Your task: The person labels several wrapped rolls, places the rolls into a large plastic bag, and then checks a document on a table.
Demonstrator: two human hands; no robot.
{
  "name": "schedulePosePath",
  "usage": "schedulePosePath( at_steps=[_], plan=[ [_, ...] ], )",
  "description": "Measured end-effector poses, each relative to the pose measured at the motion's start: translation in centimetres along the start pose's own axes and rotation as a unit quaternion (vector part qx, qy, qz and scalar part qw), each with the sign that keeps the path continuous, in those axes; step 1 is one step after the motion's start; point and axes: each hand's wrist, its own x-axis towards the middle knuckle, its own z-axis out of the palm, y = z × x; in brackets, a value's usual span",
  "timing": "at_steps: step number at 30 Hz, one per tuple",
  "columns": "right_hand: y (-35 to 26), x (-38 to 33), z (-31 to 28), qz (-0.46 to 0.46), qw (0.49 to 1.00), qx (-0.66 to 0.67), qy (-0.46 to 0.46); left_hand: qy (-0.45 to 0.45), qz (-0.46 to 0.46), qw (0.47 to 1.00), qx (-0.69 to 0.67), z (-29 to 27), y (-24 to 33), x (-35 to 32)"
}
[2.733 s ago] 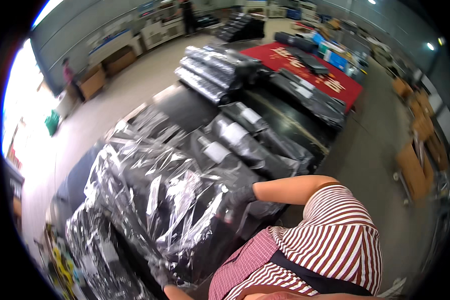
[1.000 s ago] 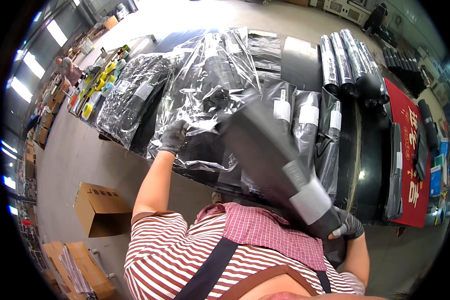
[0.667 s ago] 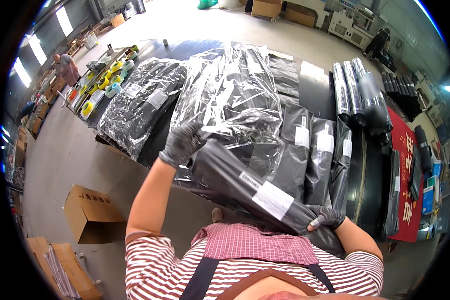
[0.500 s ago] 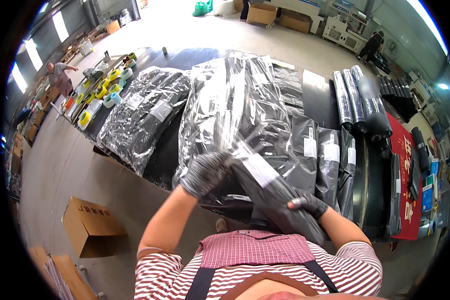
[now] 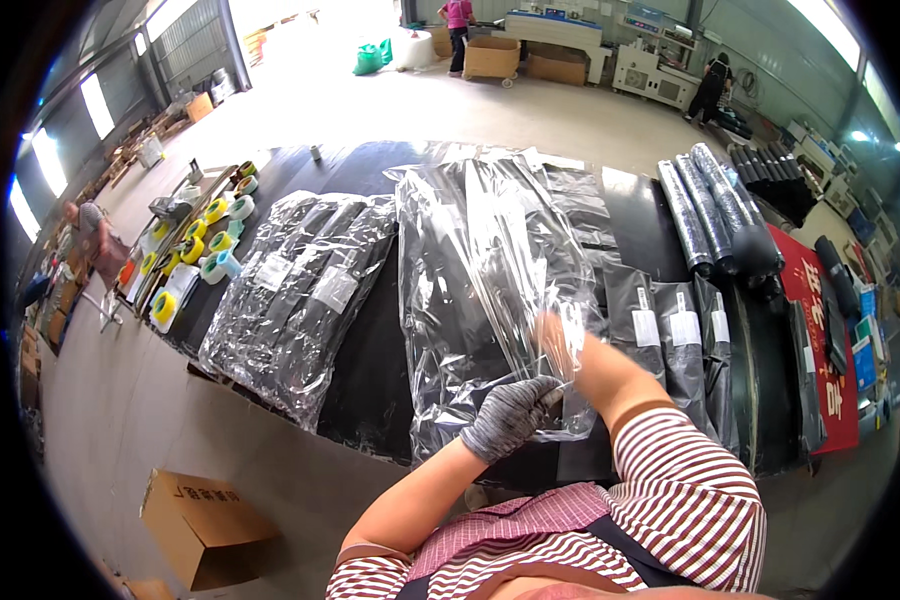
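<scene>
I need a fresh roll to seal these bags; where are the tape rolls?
In the head view the tape rolls sit far left, along the table's left edge, beside the left pile of clear-wrapped black packs.

A single head-worn fisheye camera is looking steeply down from above the person's chest, facing forward across the black table (image 5: 370, 380), sitting close to the forearms while the workshop floor is curving away toward the rim

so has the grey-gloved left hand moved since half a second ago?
Yes. The grey-gloved left hand dropped toward the near edge of the black-topped table, gripping the clear plastic bag.
</scene>
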Motion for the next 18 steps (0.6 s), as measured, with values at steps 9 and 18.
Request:
schedulePosePath(
  at_steps=[9, 18],
  plan=[
    [3.4, -6.5, -1.0, -0.049, 0.987, -0.15, -0.041, -0.053, -0.072, 0.941, -0.327, 6.3, -1.1, 2.0],
    [15.5, -31.8, -25.3, -0.036, 0.895, 0.319, -0.31, 0.116, -0.114, 0.976, 0.143, 3.8, 2.1, 0.9]
  ],
)
